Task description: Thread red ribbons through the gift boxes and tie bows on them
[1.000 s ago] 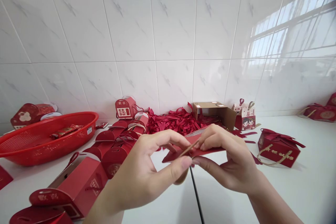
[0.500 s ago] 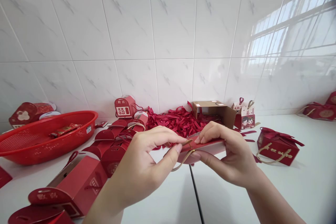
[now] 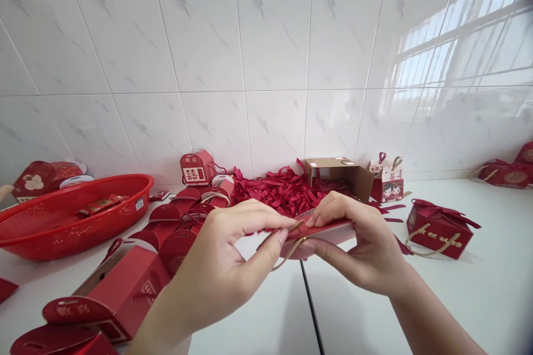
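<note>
Between my hands, above the table, is a red cardboard gift box piece with a pale underside or inner face. A tan-gold cord passes through it and loops down below. My left hand pinches the cord's end between thumb and fingertips, at the left edge of the card. With its thumb underneath and fingers on top, my right hand grips the card near the cord hole. Fingers cover much of the card, so its full shape is hidden.
To the left are a red plastic basket with snack packets and several red gift boxes. Red ribbons lie in a heap by the wall, beside an open brown carton. A ribbon-tied red box stands right.
Both hands keep nearly the same hold on the card and cord. The view has shifted slightly. A pale, skin-toned shape has come in at the far left edge.
</note>
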`<state>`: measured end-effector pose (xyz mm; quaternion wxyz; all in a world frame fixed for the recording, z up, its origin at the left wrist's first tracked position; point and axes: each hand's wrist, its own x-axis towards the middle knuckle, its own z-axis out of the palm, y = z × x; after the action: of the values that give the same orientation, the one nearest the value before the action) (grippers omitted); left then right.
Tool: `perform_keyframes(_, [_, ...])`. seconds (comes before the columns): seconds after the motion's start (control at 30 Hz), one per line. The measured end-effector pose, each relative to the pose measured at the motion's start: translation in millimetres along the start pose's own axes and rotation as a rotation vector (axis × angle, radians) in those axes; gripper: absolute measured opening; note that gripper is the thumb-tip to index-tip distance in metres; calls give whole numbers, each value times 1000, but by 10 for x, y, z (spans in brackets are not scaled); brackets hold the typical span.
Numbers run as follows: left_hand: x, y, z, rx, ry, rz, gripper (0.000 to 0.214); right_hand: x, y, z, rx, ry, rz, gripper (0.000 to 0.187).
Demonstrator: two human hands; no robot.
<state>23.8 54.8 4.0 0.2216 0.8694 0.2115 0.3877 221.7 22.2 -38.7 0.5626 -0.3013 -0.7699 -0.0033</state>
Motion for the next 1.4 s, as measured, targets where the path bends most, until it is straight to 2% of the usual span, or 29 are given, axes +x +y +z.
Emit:
perform_keyframes(0.4, [-8, -7, 23, -49, -30, -76, 12, 16, -20, 6, -4, -16, 8, 15])
perform_keyframes(0.6, [-15, 1, 4, -31, -29, 20, 13, 8, -26, -1, -12, -5, 10, 15])
perform_keyframes(1.13, [-26, 8, 27, -128, -46, -36, 11, -5, -38, 9, 58, 41, -15, 18])
perform_keyframes(1.27, [-26, -1, 35, -134, -56, -2, 12, 0, -48, 16, 35, 36, -29, 19])
perform_keyframes(1.4, [-37, -4, -13, -143, -77, 92, 10, 2, -47, 21, 28, 98, -93, 22])
